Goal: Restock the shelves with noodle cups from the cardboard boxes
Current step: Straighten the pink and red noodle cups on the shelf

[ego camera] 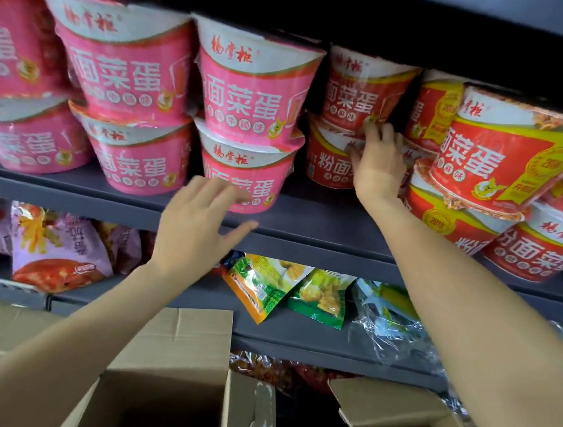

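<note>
Pink noodle cups at ten o'clock; red-and-yellow cups at two; grey shelf; brown boxes at six.

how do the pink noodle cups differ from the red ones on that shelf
The pink noodle cups fill the left of the shelf; the red noodle cups fill the right. The pink stacks sit upright near the front edge, while a red cup at far right tilts. The right hand touches the red stack; the left hand hovers open before the pink, touching none. Both kinds are stacked two high, with white lettering.
</note>
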`<state>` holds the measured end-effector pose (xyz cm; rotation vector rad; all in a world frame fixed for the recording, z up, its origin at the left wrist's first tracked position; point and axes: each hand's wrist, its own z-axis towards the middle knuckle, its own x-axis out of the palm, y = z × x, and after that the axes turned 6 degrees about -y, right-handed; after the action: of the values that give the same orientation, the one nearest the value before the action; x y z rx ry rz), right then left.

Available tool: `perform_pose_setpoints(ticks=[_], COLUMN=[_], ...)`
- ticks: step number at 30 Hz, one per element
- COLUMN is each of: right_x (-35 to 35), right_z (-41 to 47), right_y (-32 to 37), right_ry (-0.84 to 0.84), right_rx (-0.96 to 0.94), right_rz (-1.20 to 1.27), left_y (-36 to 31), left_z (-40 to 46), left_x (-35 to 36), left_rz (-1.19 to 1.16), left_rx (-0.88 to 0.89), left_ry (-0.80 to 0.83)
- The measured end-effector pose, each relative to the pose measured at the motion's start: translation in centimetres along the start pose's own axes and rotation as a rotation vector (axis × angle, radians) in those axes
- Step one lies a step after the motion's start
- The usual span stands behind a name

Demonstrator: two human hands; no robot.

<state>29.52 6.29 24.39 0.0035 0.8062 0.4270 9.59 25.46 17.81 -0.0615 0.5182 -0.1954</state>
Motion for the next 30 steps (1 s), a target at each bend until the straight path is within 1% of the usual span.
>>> perform_pose_setpoints(ticks=[2, 3, 6, 8, 12, 16, 18, 22, 26, 28, 30], right_x=[-0.3, -0.5, -0.7, -0.7, -0.9, -0.4, -0.1, 0.0, 0.1, 0.0, -0.4], right_z=[0.4, 0.6, 1.0, 1.0, 1.1, 1.0, 1.1, 1.6, 1.8, 1.9, 1.8], right_y=[0.0, 0.2, 0.4, 0.5, 1.0, 0.7, 0.8, 1.3, 1.6, 1.5, 1.1], right_ry=[0.004, 0.001, -0.006, 0.004, 0.018, -0.003, -0.004, -0.007, -0.005, -0.001, -0.045], right_rx=[0.011, 0.013, 0.016, 0.007, 0.003, -0.032, -0.003, 0.106, 0.11, 0.121, 0.142], right_rz=[0.007, 0.008, 0.001, -0.033, -0.079, -0.117, -0.107, 0.013, 0.059, 0.121, 0.212], left_y=[-0.7, -1.0, -2.2, -2.5, -2.6, -2.7, -2.9, -3.1, -3.3, -3.6, -4.3], left_z=[0.1, 0.3, 0.9, 1.1, 1.3, 1.5, 1.5, 1.5, 1.5, 2.0, 3.1], left_x=[0.4, 0.6, 1.2, 1.9, 2.3, 2.2, 2.2, 2.2, 2.0, 1.6, 1.3], left_rz=[-0.02, -0.029, -0.016, 0.015, 0.032, 0.079, 0.101, 0.099, 0.109, 0.12, 0.096], left_rx=[0.09, 0.105, 0.047, 0.005, 0.022, 0.04, 0.036, 0.012, -0.014, -0.036, -0.075], left_ry=[0.126, 0.185, 0.34, 0.398, 0.373, 0.394, 0.397, 0.393, 0.426, 0.499, 0.568])
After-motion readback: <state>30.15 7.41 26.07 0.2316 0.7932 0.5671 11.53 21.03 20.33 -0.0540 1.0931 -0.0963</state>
